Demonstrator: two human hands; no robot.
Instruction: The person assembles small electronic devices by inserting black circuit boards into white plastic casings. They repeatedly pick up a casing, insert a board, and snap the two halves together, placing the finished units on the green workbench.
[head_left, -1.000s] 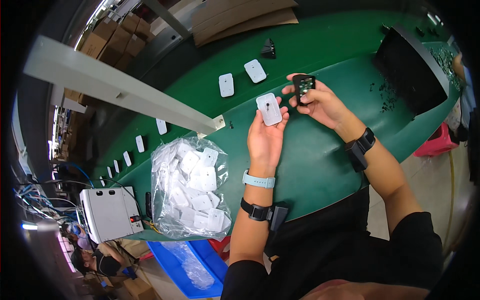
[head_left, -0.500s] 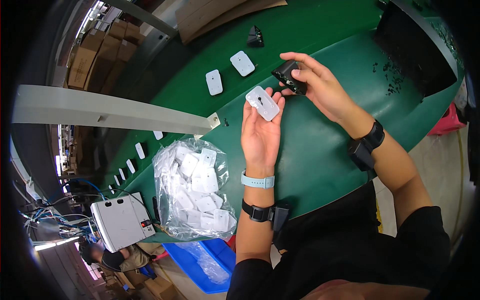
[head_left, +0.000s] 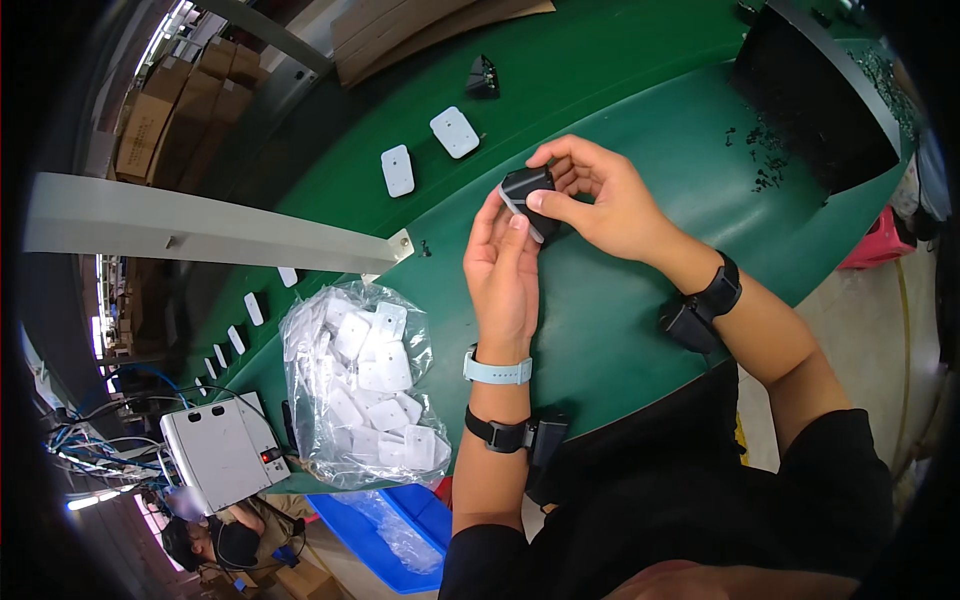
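Note:
My left hand (head_left: pixel 503 275) is closed on a white rounded plastic plate (head_left: pixel 509 201), which is now seen edge-on. A black plastic housing (head_left: pixel 527 183) is gripped between the fingers and thumb of my right hand (head_left: pixel 618 208). The two parts are pressed face to face above the green table; whether they are fastened cannot be seen. Left of my forearm lies a clear plastic bag (head_left: pixel 428 345) full of loose white plates (head_left: pixel 384 366). Beyond my hands, a white-faced unit (head_left: pixel 455 132) and another (head_left: pixel 397 171) lie on the green belt.
A black housing (head_left: pixel 482 77) stands farther up the belt (head_left: pixel 560 60). Small black screws (head_left: pixel 768 160) are scattered beside a black tray (head_left: pixel 810 105). A white metal post (head_left: pixel 220 226) crosses at left, above a grey box (head_left: pixel 222 452). A blue bin (head_left: pixel 385 545) sits below the table.
My hands have come together, bringing the black housing against the white plate. The plate has turned from face-up to edge-on, and my left fingers have closed around it. The view has shifted slightly.

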